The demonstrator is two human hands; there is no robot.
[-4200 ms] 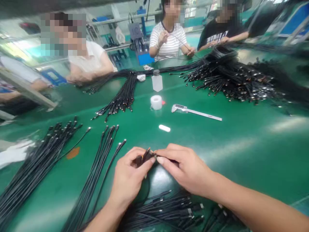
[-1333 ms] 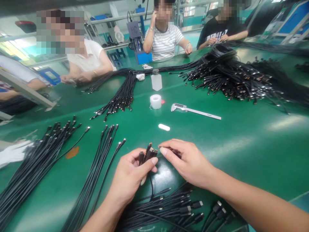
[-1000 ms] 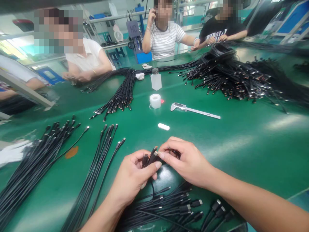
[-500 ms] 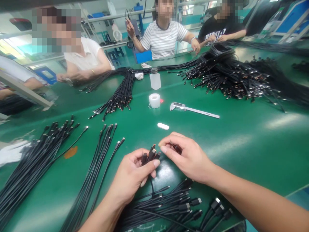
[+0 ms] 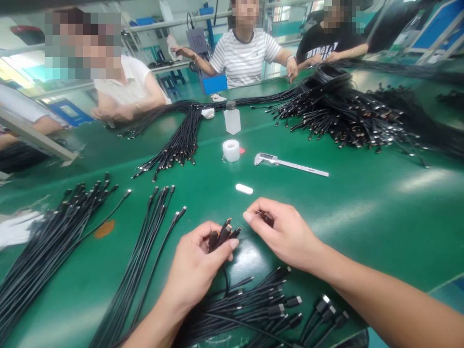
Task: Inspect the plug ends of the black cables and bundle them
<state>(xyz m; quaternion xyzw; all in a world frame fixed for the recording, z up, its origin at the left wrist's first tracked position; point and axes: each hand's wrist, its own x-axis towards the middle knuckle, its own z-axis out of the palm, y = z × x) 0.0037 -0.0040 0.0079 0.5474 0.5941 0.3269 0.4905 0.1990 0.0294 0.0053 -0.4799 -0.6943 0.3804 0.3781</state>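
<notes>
My left hand (image 5: 203,261) is wrapped round several black cable connectors (image 5: 224,233), whose tips stick up between thumb and fingers. Just to its right, my right hand (image 5: 279,229) is closed round small dark pieces (image 5: 265,218), partly hidden by the fingers; what they are I cannot make out. The two hands are a little apart. Beneath them, a bundle of black cables (image 5: 246,309) with connector ends lies on the green table (image 5: 362,203).
Cable bundles lie at left (image 5: 54,237) and centre-left (image 5: 145,241), with a large pile (image 5: 348,111) at the back right. Beyond my hands are a white oval piece (image 5: 244,189), calipers (image 5: 290,164), a tape roll (image 5: 231,150) and a bottle (image 5: 232,118). Several people sit opposite.
My right hand has shifted slightly right, widening the gap between my hands. Across the table, the person in stripes has lowered a raised hand.
</notes>
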